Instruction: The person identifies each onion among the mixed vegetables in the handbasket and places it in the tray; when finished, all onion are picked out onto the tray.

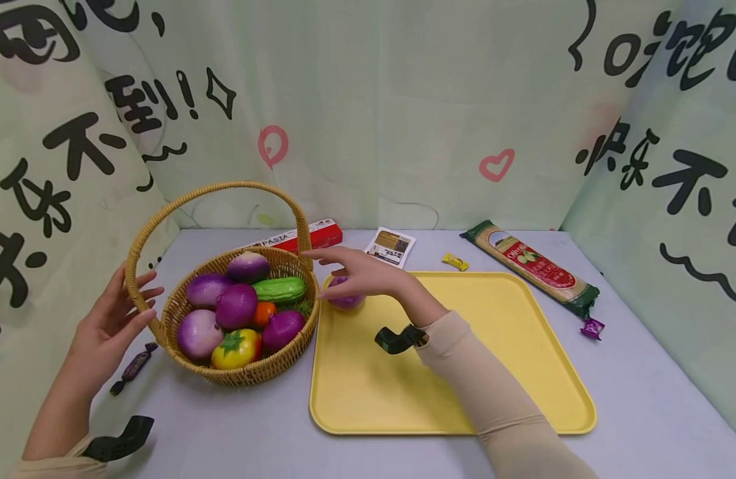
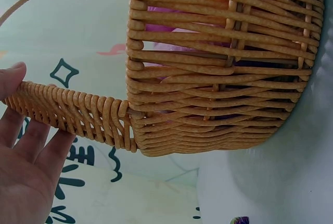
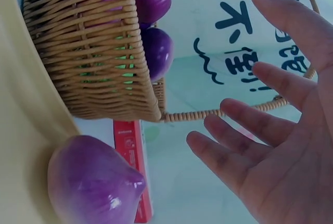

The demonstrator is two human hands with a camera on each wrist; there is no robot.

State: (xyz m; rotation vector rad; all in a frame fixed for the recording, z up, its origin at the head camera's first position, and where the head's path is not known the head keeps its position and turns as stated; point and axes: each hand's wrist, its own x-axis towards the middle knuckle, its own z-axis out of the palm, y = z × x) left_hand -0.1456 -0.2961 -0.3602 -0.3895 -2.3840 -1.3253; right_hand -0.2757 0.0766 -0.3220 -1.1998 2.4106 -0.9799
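A wicker basket (image 1: 239,376) with a tall handle stands on the left, filled with purple onions (image 1: 236,306), a green cucumber-like vegetable (image 1: 280,289), a small orange-red vegetable (image 1: 263,314) and a yellow-red tomato (image 1: 236,349). My left hand (image 1: 107,332) holds the lower left of the basket handle (image 2: 73,109), thumb on one side and fingers on the other. Beside the handle's right side is my right hand (image 1: 368,273), its fingers spread with nothing in them. One purple onion (image 3: 93,182) lies on the yellow tray (image 1: 451,406), partly hidden behind the right hand in the head view.
Behind the basket lies a red pasta box (image 1: 326,234). A printed card (image 1: 391,246), a yellow candy (image 1: 455,261) and a pasta bag (image 1: 532,266) line the back. One purple candy (image 1: 592,328) lies right of the tray, a dark wrapped candy (image 1: 133,368) left of the basket.
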